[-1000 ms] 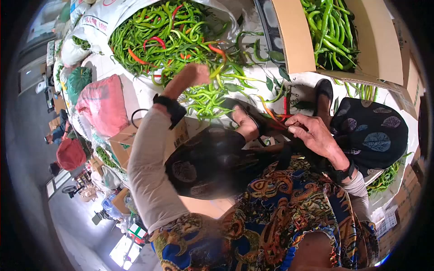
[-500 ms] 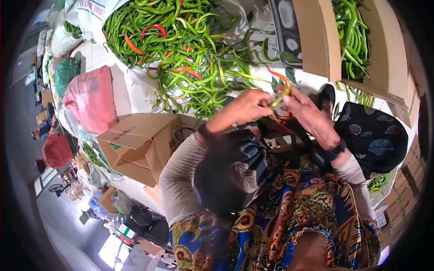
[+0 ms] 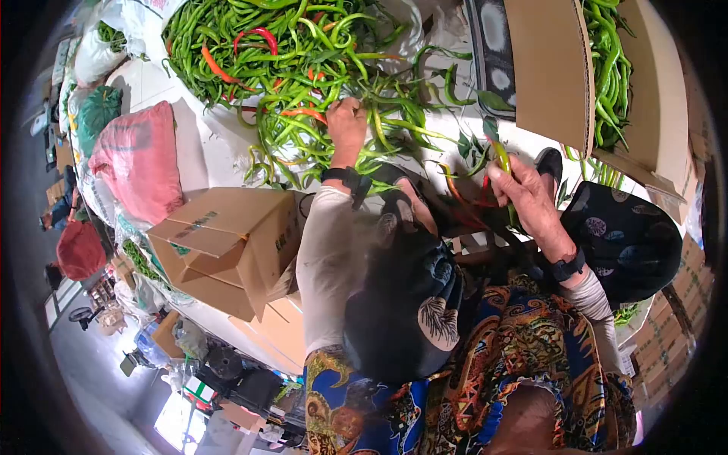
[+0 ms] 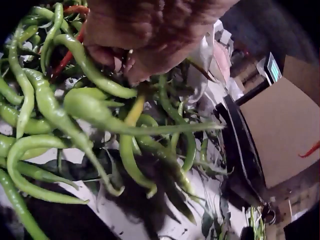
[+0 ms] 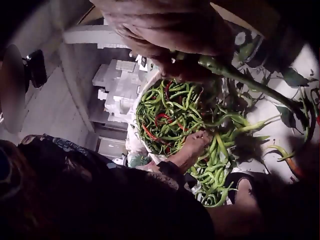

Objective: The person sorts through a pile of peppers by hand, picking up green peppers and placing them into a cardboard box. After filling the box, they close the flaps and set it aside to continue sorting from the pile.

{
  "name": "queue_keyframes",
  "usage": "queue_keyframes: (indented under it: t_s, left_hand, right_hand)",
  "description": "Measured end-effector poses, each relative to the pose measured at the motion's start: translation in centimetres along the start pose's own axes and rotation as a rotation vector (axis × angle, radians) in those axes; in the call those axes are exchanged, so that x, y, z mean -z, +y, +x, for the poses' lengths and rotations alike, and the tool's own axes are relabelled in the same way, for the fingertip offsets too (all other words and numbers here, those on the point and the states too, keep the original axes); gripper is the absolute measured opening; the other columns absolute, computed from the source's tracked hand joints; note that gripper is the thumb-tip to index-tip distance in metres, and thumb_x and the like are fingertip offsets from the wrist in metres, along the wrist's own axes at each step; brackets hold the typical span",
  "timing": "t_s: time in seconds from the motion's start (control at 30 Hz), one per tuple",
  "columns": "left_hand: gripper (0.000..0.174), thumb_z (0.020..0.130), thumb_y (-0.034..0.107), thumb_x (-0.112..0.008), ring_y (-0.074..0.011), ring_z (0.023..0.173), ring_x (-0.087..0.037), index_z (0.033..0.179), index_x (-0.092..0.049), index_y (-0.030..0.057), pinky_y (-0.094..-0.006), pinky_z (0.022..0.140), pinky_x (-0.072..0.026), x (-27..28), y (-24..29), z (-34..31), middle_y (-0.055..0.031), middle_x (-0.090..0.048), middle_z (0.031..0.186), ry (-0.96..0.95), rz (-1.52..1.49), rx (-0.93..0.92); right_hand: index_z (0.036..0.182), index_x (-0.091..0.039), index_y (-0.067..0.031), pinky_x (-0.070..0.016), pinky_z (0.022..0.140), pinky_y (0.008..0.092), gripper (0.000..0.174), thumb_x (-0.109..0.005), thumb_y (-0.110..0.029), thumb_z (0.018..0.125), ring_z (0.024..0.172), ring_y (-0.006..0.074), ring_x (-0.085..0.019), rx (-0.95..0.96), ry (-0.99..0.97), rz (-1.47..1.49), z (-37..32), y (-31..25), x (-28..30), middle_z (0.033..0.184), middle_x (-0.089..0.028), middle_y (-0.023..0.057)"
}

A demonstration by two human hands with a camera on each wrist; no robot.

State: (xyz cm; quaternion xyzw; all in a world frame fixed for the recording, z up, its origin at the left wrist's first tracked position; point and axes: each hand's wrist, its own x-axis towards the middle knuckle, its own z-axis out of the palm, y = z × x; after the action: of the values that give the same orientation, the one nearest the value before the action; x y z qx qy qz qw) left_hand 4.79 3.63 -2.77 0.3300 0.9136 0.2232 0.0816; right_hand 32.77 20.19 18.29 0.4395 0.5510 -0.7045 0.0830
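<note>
In the head view, my left hand [image 3: 347, 135] is down at the front of a heap of green chili peppers [image 3: 326, 57]. Its fingers are curled among them, and the left wrist view has the fingertips right above a curved green chili pepper [image 4: 82, 60]; I cannot tell whether it is pinched. My right hand [image 3: 527, 196], farther right above the lap, grips a chili pepper [image 3: 502, 155], green to yellow with a reddish end, which sticks out past the fingers. A green length of chili pepper [image 5: 240, 77] shows beside that hand in the right wrist view. Red chili peppers lie below it.
A cardboard box [image 3: 550, 68] holding green chili peppers stands at the upper right. An open-flapped cardboard box [image 3: 227, 250] is left of the knee. Beyond it lies a pink sack [image 3: 140, 155]. Loose peppers and leaves lie on the pale floor covering [image 3: 447, 125].
My left hand leaves the heap, meets the right hand around a chili pepper half a second ago, then returns to the heap. The right hand now holds a pepper with a reddish end.
</note>
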Motion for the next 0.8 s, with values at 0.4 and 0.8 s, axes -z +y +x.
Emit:
queue_keyframes:
  t_s: [0.4, 0.8]
  left_hand:
    - [0.025, 0.076, 0.01, -0.071, -0.0299, 0.074, -0.058, 0.096, -0.06, 0.0002, -0.0374, 0.067, -0.0478, 11.2, 3.6, -0.8, -0.0138, -0.057, 0.084, 0.212, -0.119, -0.087]
    - [0.018, 0.085, 0.021, -0.062, -0.0216, 0.076, -0.058, 0.093, -0.062, 0.0045, -0.0333, 0.071, -0.047, 8.3, 7.5, -8.6, -0.0118, -0.062, 0.083, -0.436, -0.683, 0.052]
  right_hand:
    - [0.117, -0.057, -0.0024, -0.0437, 0.069, 0.0222, 0.028, -0.055, -0.017, 0.093, 0.072, 0.0074, -0.049, -0.019, -0.144, 0.036, 0.4, 4.0, 1.1, 0.087, -0.055, 0.0011]
    - [0.104, -0.057, -0.0042, -0.044, 0.063, 0.0211, 0.017, -0.056, -0.017, 0.093, 0.068, 0.0055, -0.05, 0.113, 0.051, -0.112, 0.3, 2.8, 0.5, 0.079, -0.056, -0.0006]
